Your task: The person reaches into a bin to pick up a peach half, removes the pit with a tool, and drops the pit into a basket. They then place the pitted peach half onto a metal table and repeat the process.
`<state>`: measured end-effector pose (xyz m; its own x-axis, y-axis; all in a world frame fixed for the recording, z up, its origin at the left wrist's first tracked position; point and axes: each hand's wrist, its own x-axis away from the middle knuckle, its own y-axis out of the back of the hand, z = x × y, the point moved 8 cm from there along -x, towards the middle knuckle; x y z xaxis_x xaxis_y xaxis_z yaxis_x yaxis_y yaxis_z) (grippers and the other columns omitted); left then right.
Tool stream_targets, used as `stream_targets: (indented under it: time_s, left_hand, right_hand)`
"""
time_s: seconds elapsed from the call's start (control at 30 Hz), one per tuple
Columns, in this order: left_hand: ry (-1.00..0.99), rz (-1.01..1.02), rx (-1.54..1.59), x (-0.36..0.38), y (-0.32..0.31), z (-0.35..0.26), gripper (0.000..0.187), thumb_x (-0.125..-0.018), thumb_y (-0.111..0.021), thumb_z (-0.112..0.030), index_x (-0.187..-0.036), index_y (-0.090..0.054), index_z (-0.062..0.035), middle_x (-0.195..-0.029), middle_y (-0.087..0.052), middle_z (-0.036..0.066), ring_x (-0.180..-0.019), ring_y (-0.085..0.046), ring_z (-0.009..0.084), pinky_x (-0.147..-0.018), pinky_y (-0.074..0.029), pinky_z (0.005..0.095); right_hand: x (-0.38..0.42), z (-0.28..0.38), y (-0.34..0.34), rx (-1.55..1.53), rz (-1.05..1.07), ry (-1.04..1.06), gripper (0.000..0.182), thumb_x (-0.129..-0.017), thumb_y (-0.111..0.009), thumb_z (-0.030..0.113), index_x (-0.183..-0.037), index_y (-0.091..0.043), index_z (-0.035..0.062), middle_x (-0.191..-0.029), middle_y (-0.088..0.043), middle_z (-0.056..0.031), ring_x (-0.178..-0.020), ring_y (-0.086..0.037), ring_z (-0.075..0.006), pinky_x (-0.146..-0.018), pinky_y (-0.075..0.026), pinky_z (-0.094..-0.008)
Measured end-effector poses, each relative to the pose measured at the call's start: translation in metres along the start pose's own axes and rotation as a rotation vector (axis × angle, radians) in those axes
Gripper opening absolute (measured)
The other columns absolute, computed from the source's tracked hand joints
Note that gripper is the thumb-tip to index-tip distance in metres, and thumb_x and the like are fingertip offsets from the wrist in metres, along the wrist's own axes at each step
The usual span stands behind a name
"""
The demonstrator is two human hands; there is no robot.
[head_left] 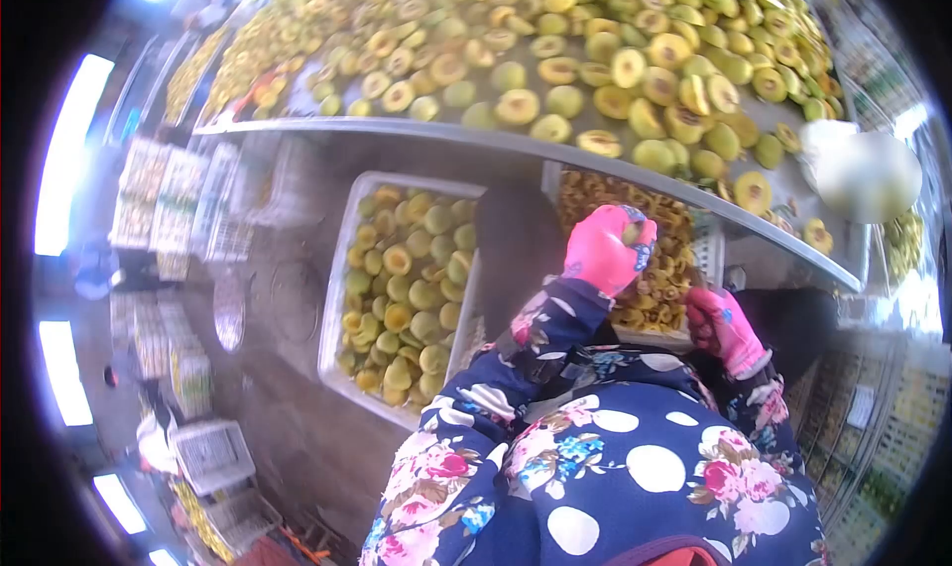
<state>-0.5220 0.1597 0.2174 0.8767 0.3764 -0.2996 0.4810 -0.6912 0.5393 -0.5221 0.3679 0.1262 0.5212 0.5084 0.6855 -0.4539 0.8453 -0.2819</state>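
My left hand (pixel 607 251), in a pink glove, is closed round a greenish piece of fruit (pixel 633 233), most of it hidden by the fingers. It is above a bin of brownish-yellow fruit scraps (pixel 650 303). Lower and to the right, my right hand (pixel 729 330), also pink-gloved, is curled shut beside that bin's edge; whatever its fingers hold is hidden. Beyond both hands, a metal table (pixel 466 135) bears a heap of halved yellow-green fruit (pixel 645 80), several with brown hollows or stones showing.
Left of my legs stands a white crate (pixel 342 298) filled with fruit halves (pixel 407 288). A blurred white round object (pixel 868 174) is at the table's right end. Stacked crates (pixel 159 194) and a tilted grey crate (pixel 213 455) are on the floor at the left.
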Motion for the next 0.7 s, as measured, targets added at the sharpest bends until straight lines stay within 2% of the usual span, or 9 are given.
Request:
stream_targets:
  time_s: [0.17,0.2,0.27,0.3,0.4,0.5,0.57,0.63,0.7]
  left_hand:
    - [0.491,-0.311,0.212,0.061,0.147,0.115,0.027,-0.078,-0.065,-0.028,-0.088,-0.064,-0.0029,-0.079,-0.064,0.011,-0.073,-0.061,0.0209,-0.067,-0.047,0.0312]
    - [0.346,-0.423,-0.141,0.082,0.193,0.119,0.025,-0.079,-0.065,-0.025,-0.091,-0.064,-0.0033,-0.077,-0.064,0.010,-0.072,-0.060,0.0181,-0.066,-0.047,0.0303]
    - [0.440,-0.731,0.024,0.163,0.263,0.217,0.026,-0.080,-0.063,-0.024,-0.095,-0.064,-0.0026,-0.078,-0.064,0.009,-0.069,-0.058,0.0182,-0.066,-0.046,0.0303]
    - [0.572,-0.847,-0.270,0.215,0.302,0.261,0.028,-0.083,-0.058,-0.025,-0.096,-0.062,-0.0004,-0.080,-0.063,0.012,-0.069,-0.058,0.0207,-0.066,-0.046,0.0315]
    - [0.746,-0.964,-0.561,0.271,0.344,0.224,0.038,-0.085,-0.054,-0.032,-0.099,-0.059,0.0032,-0.084,-0.063,0.017,-0.074,-0.060,0.0274,-0.069,-0.046,0.0372]
    - [1.162,-0.501,-0.814,0.346,0.343,0.317,0.054,-0.084,-0.051,-0.042,-0.115,-0.051,0.0028,-0.103,-0.059,0.022,-0.097,-0.056,0.0342,-0.084,-0.043,0.0422]
    - [0.958,-0.271,-0.815,0.371,0.305,0.367,0.064,-0.082,-0.050,-0.047,-0.124,-0.044,0.0008,-0.121,-0.048,0.024,-0.116,-0.043,0.0360,-0.098,-0.033,0.0412]
    - [1.357,0.129,-0.742,0.355,0.299,0.384,0.066,-0.080,-0.054,-0.047,-0.127,-0.042,-0.0020,-0.132,-0.037,0.022,-0.126,-0.030,0.0367,-0.106,-0.023,0.0394]
    - [1.145,0.104,-0.956,0.292,0.303,0.344,0.058,-0.079,-0.056,-0.044,-0.120,-0.049,-0.0024,-0.120,-0.047,0.023,-0.113,-0.043,0.0366,-0.097,-0.033,0.0404]
  right_hand:
    - [0.007,-0.011,-0.001,0.165,-0.086,-0.038,0.024,-0.082,-0.054,0.028,-0.071,-0.051,0.0074,-0.047,-0.039,0.0027,-0.037,-0.038,-0.0077,-0.033,-0.030,-0.0218]
    - [0.004,-0.016,-0.001,0.144,-0.072,-0.054,0.023,-0.081,-0.056,0.027,-0.071,-0.051,0.0070,-0.048,-0.041,0.0015,-0.037,-0.040,-0.0081,-0.034,-0.033,-0.0220]
    - [0.000,-0.025,0.007,0.157,-0.067,-0.088,0.022,-0.080,-0.057,0.027,-0.072,-0.051,0.0068,-0.051,-0.042,0.0007,-0.038,-0.040,-0.0081,-0.035,-0.034,-0.0221]
    - [0.000,-0.029,0.007,0.163,-0.070,-0.106,0.022,-0.080,-0.057,0.027,-0.073,-0.051,0.0067,-0.052,-0.043,0.0003,-0.039,-0.040,-0.0080,-0.035,-0.035,-0.0221]
    - [0.001,-0.028,0.001,0.150,-0.117,-0.121,0.023,-0.078,-0.059,0.028,-0.073,-0.051,0.0072,-0.055,-0.045,-0.0002,-0.040,-0.041,-0.0088,-0.035,-0.034,-0.0229]
    - [-0.004,-0.036,0.010,0.193,-0.133,-0.175,0.023,-0.078,-0.059,0.029,-0.072,-0.051,0.0080,-0.056,-0.045,-0.0001,-0.041,-0.041,-0.0097,-0.036,-0.034,-0.0237]
    - [-0.003,-0.036,0.010,0.281,-0.055,-0.175,0.025,-0.080,-0.058,0.030,-0.069,-0.051,0.0089,-0.055,-0.045,0.0006,-0.041,-0.041,-0.0100,-0.038,-0.033,-0.0229]
    - [-0.006,-0.048,0.021,0.245,-0.033,-0.217,0.026,-0.081,-0.058,0.030,-0.067,-0.051,0.0091,-0.054,-0.046,0.0008,-0.041,-0.043,-0.0098,-0.038,-0.033,-0.0231]
    - [0.005,-0.035,0.019,0.224,-0.104,-0.193,0.027,-0.082,-0.058,0.030,-0.066,-0.051,0.0090,-0.055,-0.047,0.0008,-0.043,-0.044,-0.0094,-0.038,-0.034,-0.0233]
